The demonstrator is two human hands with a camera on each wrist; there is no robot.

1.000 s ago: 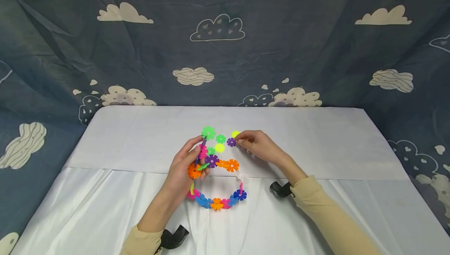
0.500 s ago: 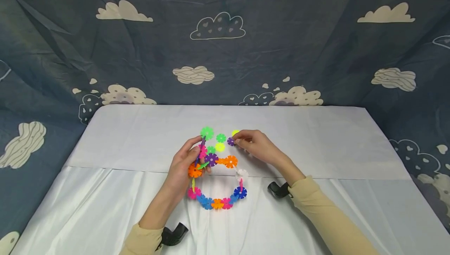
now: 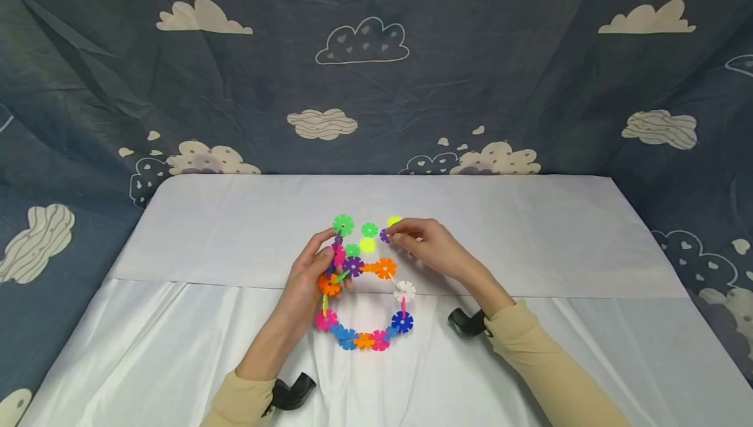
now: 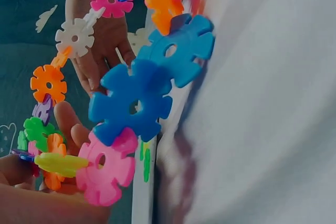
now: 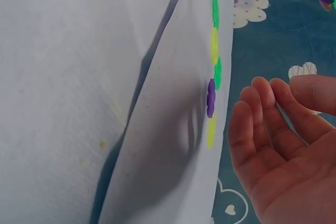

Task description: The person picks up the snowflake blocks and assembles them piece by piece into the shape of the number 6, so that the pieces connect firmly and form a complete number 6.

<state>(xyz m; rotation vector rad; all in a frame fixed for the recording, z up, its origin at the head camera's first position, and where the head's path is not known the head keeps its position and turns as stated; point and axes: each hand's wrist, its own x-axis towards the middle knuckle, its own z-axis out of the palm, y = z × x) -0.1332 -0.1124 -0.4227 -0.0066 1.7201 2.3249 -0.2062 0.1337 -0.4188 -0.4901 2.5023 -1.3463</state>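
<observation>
A looped chain of colourful plastic snowflake discs (image 3: 364, 341) hangs from my left hand (image 3: 301, 288), which grips its left side between thumb and fingers. At the chain's upper end, a green disc (image 3: 344, 225) sticks up past the fingertips. In the left wrist view, blue discs (image 4: 131, 103) of the chain fill the middle, close to the camera. My right hand (image 3: 429, 244) hovers with bent, relaxed fingers and nothing between them. From above, its fingertips overlap a loose purple disc (image 3: 384, 235); the right wrist view shows that purple disc (image 5: 211, 98) lying on the table, apart from the hand.
Other loose discs lie near the purple one: a green disc (image 3: 369, 229), a yellow disc (image 3: 367, 244), another green disc (image 3: 351, 250) and a second yellow disc (image 3: 393, 222). White cloth covers the table (image 3: 529, 237). A dark cloud-print curtain (image 3: 365, 100) hangs behind it.
The chain's green top disc has shifted slightly left, and the white disc has turned flatter toward the head camera. My right hand has edged left, covering more of the purple disc.
</observation>
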